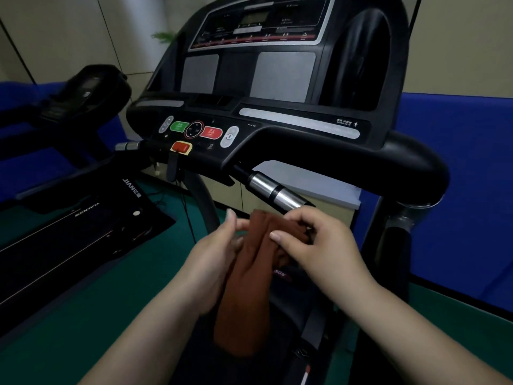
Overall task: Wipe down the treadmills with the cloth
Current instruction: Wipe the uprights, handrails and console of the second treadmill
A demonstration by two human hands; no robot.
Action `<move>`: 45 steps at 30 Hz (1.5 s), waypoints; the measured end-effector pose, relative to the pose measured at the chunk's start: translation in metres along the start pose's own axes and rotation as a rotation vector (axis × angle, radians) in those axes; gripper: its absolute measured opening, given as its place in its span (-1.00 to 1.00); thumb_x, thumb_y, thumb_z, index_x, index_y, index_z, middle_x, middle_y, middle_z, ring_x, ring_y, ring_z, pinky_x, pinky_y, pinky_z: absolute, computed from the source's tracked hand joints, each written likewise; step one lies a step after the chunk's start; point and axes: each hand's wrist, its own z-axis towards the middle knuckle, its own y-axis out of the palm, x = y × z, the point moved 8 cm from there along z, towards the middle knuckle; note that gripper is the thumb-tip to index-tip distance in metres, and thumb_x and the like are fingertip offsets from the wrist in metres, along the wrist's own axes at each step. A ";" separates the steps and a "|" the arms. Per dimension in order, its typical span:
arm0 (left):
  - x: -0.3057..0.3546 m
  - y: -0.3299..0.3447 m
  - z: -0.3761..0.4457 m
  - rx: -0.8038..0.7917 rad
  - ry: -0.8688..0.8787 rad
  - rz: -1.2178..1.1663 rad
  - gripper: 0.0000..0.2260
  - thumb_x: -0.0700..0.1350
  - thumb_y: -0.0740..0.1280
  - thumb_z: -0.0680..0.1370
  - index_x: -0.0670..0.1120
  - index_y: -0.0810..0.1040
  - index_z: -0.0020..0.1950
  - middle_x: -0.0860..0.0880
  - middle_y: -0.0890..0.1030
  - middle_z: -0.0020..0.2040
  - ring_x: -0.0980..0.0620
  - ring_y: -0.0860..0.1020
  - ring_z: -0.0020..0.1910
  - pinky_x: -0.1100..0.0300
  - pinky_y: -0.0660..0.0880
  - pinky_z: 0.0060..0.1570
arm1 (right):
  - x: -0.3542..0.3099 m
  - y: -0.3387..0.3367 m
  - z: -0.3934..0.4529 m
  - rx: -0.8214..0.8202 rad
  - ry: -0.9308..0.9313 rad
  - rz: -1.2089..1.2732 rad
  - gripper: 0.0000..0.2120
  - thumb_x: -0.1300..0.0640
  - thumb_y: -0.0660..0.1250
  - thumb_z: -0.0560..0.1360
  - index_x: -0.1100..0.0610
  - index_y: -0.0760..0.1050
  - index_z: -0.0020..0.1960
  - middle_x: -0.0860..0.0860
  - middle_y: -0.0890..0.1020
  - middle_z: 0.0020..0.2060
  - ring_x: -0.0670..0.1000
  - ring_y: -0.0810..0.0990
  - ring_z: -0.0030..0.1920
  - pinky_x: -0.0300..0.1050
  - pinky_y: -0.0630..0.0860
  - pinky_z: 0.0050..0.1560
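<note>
The red button on the treadmill console, above and left of the fingers, reads "STOP". The deck of the neighbouring treadmill, left of the fingers, carries "JIAN", seen upside down. A partial "SON" label sits just below the fingers. Other console print is illegible.

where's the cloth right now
In the head view, low centre: the cloth hangs between the left hand and right hand, just below the treadmill's silver grip.
</note>
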 end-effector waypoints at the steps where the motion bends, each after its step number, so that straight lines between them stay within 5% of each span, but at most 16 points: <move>1: 0.008 0.002 -0.002 -0.003 0.097 0.072 -0.51 0.37 0.20 0.45 0.07 0.57 0.17 -0.13 0.64 0.12 -0.09 0.62 0.09 -0.02 0.53 0.08 | -0.001 -0.003 0.001 0.030 -0.002 0.005 -0.88 0.10 0.51 0.38 -0.03 0.57 -0.20 -0.19 0.62 -0.29 -0.23 0.58 -0.27 -0.45 0.42 -0.30; 2: 0.019 0.006 -0.007 -0.003 0.204 0.192 -0.56 0.39 0.29 0.38 0.20 0.53 0.17 -0.01 0.63 0.14 0.03 0.63 0.07 0.09 0.55 0.01 | 0.000 -0.005 0.002 0.059 0.000 0.004 -0.88 0.09 0.52 0.37 -0.03 0.57 -0.21 -0.17 0.63 -0.30 -0.20 0.58 -0.28 -0.41 0.44 -0.30; 4: 0.037 0.018 -0.017 -0.005 0.389 0.422 -0.53 0.08 0.46 0.41 0.31 0.41 0.27 0.20 0.58 0.12 0.22 0.61 0.03 0.31 0.54 -0.08 | 0.001 -0.009 0.005 0.110 0.014 0.041 -0.87 0.06 0.53 0.35 -0.03 0.58 -0.20 -0.12 0.64 -0.31 -0.16 0.58 -0.34 -0.27 0.51 -0.31; 7: 0.048 0.012 -0.019 0.107 0.514 0.427 -0.48 -0.22 0.42 0.48 0.24 0.45 0.33 0.20 0.58 0.14 0.26 0.56 0.12 0.31 0.49 0.10 | 0.005 -0.023 0.007 0.203 0.009 0.070 -0.85 0.03 0.53 0.33 -0.09 0.59 -0.16 -0.07 0.65 -0.24 -0.06 0.53 -0.40 -0.16 0.51 -0.32; 12: 0.079 -0.011 -0.001 0.394 0.690 0.553 -0.54 -0.20 0.38 0.51 0.21 0.43 0.31 0.16 0.47 0.13 0.38 0.43 0.10 0.55 0.28 0.14 | 0.026 -0.047 0.012 0.306 0.033 0.036 -0.73 0.08 0.50 0.37 -0.17 0.52 -0.02 -0.11 0.53 0.03 -0.16 0.58 -0.15 -0.37 0.50 -0.11; 15: 0.090 0.004 0.026 0.386 0.811 0.753 -0.61 -0.06 0.30 0.54 0.14 0.42 0.37 0.13 0.41 0.18 0.24 0.37 0.15 0.39 0.27 0.23 | 0.044 -0.032 0.020 0.191 0.119 0.060 -0.62 0.10 0.52 0.35 -0.19 0.49 0.08 -0.09 0.55 0.11 -0.16 0.57 -0.03 -0.32 0.50 -0.01; 19: 0.074 0.021 0.057 0.357 0.881 1.136 -0.66 0.11 0.14 0.57 0.18 0.48 0.32 0.15 0.42 0.30 0.06 0.32 0.13 0.18 0.35 0.06 | 0.054 -0.022 0.024 0.094 0.155 0.117 -0.59 0.15 0.52 0.35 -0.11 0.54 0.14 -0.05 0.63 0.04 -0.10 0.61 -0.01 -0.22 0.53 0.07; 24: 0.076 0.005 0.069 0.420 0.808 1.075 -0.69 0.02 0.15 0.61 0.17 0.45 0.34 0.17 0.41 0.35 0.03 0.44 0.19 0.06 0.46 0.14 | 0.064 -0.021 0.025 0.032 0.189 0.273 -0.57 0.22 0.50 0.36 -0.08 0.54 0.16 -0.08 0.66 0.04 -0.15 0.63 0.04 -0.29 0.51 0.07; 30: 0.053 0.038 0.042 0.154 0.994 1.101 -0.68 0.00 0.17 0.58 0.16 0.48 0.32 0.16 0.42 0.36 0.08 0.50 0.22 0.08 0.55 0.05 | 0.069 -0.020 0.027 0.014 0.207 0.327 -0.57 0.24 0.50 0.35 -0.08 0.55 0.16 -0.01 0.69 -0.02 -0.09 0.65 0.04 -0.19 0.54 0.09; 37: 0.065 0.008 0.069 0.282 0.833 0.968 -0.69 -0.01 0.12 0.61 0.17 0.49 0.30 0.17 0.34 0.39 0.28 0.34 0.27 0.20 0.41 0.19 | 0.073 -0.019 0.028 0.006 0.200 0.347 -0.56 0.26 0.49 0.37 -0.06 0.56 0.18 0.00 0.70 -0.06 -0.07 0.66 0.01 -0.14 0.55 0.08; 42: 0.044 0.061 0.039 0.013 0.962 1.088 -0.68 0.04 0.13 0.58 0.26 0.41 0.31 0.26 0.33 0.39 0.13 0.49 0.23 0.18 0.54 0.03 | 0.068 -0.019 0.030 0.014 0.152 0.360 -0.57 0.36 0.46 0.37 -0.01 0.54 0.14 -0.05 0.69 -0.04 -0.10 0.65 0.01 -0.23 0.53 0.10; 45: 0.060 0.031 0.059 0.157 0.914 1.155 -0.67 0.06 0.11 0.57 0.31 0.37 0.32 0.25 0.33 0.39 0.14 0.46 0.24 0.09 0.55 0.04 | 0.071 -0.020 0.028 0.009 0.182 0.390 -0.56 0.35 0.45 0.38 0.04 0.54 0.19 -0.07 0.70 -0.09 -0.16 0.66 -0.03 -0.30 0.54 0.06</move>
